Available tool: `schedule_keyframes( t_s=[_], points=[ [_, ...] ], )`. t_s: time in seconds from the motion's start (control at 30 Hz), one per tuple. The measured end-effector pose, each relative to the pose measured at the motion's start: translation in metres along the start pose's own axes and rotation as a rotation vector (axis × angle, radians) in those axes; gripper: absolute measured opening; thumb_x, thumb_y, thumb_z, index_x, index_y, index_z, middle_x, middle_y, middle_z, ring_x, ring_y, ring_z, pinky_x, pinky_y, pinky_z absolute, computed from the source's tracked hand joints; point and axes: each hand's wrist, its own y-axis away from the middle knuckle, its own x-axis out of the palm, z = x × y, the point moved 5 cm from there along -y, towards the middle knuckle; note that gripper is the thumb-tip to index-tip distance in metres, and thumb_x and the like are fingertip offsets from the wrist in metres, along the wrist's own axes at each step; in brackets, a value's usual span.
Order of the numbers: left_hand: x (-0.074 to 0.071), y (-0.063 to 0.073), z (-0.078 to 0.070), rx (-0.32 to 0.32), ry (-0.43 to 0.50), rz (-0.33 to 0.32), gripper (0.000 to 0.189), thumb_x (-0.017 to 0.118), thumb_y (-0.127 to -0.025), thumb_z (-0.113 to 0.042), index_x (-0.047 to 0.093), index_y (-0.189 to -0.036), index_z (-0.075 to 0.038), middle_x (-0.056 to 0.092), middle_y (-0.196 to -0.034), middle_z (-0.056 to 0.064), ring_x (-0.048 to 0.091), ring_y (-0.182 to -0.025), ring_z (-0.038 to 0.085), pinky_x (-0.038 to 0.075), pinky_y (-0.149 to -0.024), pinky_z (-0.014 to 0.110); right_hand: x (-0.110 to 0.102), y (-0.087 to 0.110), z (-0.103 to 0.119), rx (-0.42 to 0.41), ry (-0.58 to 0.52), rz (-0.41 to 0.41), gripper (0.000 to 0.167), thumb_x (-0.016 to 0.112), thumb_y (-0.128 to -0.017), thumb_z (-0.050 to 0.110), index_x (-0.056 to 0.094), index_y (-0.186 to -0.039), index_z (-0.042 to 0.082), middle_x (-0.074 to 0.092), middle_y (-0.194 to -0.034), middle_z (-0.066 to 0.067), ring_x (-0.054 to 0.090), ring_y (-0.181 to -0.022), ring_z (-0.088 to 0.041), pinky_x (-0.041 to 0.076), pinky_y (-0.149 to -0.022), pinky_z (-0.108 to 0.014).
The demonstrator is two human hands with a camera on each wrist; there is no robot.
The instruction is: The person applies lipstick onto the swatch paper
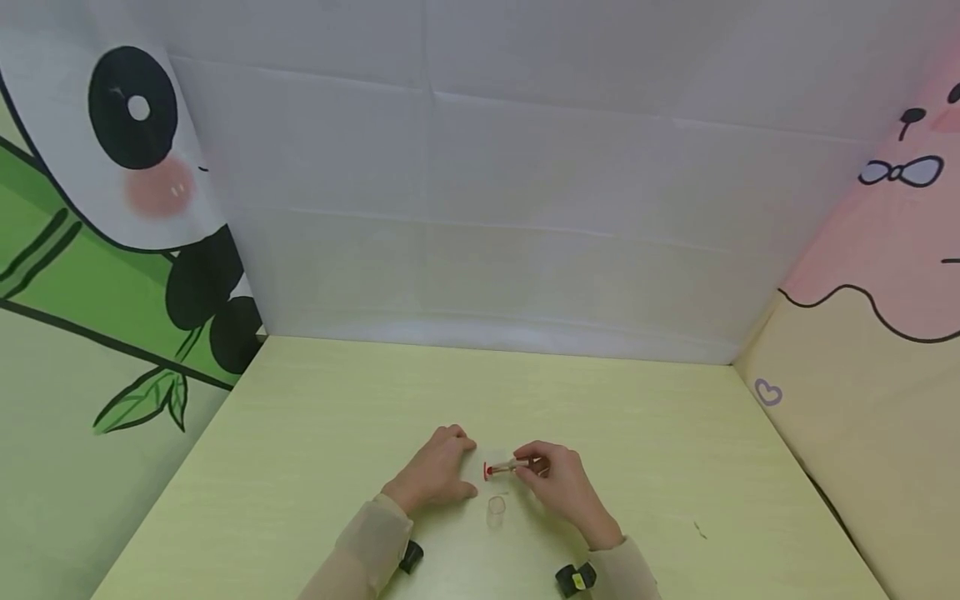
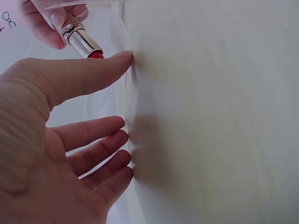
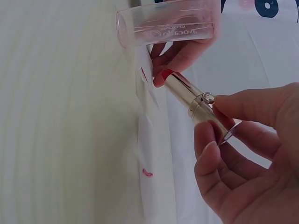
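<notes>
My right hand pinches a gold lipstick between thumb and fingers, its red tip angled toward a sheet of white paper. Red marks show on the paper in the right wrist view, and a red stroke lies by the lipstick tip in the head view. My left hand is spread with thumb and fingers apart, fingertips down at the paper's left side. In the left wrist view the left thumb overlaps the lipstick's red end. Closer to me stands a clear pinkish cup with lettering.
A pale yellow table spreads around both hands. Behind it hangs a white sheet, with cartoon-printed panels on the left and right. A small dark scrap lies on the table at the right. Black wrist devices sit beside the sleeves.
</notes>
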Motion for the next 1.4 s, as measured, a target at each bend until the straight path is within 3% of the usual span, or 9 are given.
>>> schedule_keyframes(
  t_s=[0.4,0.83,1.1,1.27,1.4],
  points=[
    [0.004,0.001,0.005,-0.033,0.119,-0.035,0.063,0.078,-0.076,-0.038,0.062,-0.12,0.005,0.053,-0.112,0.012,0.05,-0.103,0.028,0.042,-0.09,0.042,-0.002,0.0,0.001,-0.016,-0.028,-0.037,0.016,0.071,-0.085,0.003,0.069,-0.101,0.003,0.067,-0.09,-0.002,0.062,-0.073,-0.013,0.052,-0.063,-0.026],
    [-0.008,0.003,0.004,-0.091,0.251,-0.215,0.061,0.073,-0.081,-0.046,0.065,-0.114,0.004,0.056,-0.107,0.01,0.053,-0.098,0.028,0.045,-0.084,0.044,-0.008,0.0,0.001,0.002,-0.089,-0.1,0.017,0.071,-0.086,0.006,0.069,-0.103,0.005,0.067,-0.092,-0.003,0.063,-0.073,-0.014,0.053,-0.059,-0.025],
    [-0.011,0.006,0.0,-0.158,0.265,-0.286,0.065,0.07,-0.08,-0.054,0.068,-0.108,0.005,0.059,-0.101,0.011,0.054,-0.092,0.027,0.046,-0.077,0.042,-0.011,0.001,-0.001,0.003,-0.158,-0.13,0.017,0.072,-0.086,0.007,0.069,-0.103,0.005,0.068,-0.093,-0.002,0.065,-0.073,-0.014,0.053,-0.059,-0.026],
    [-0.012,0.006,-0.003,-0.202,0.361,-0.379,0.06,0.071,-0.078,-0.056,0.071,-0.099,0.001,0.064,-0.094,0.009,0.059,-0.086,0.026,0.048,-0.072,0.038,-0.014,0.001,0.003,0.027,-0.216,-0.145,0.019,0.071,-0.086,0.003,0.068,-0.104,0.002,0.068,-0.096,-0.008,0.066,-0.078,-0.021,0.053,-0.063,-0.024],
    [-0.013,0.008,-0.007,-0.253,0.464,-0.402,0.058,0.071,-0.077,-0.058,0.072,-0.095,-0.003,0.066,-0.093,0.007,0.06,-0.086,0.026,0.048,-0.071,0.037,-0.021,0.003,0.021,0.033,-0.265,-0.155,0.018,0.068,-0.085,-0.004,0.067,-0.103,-0.005,0.067,-0.097,-0.016,0.066,-0.081,-0.029,0.053,-0.067,-0.023]
  ],
)
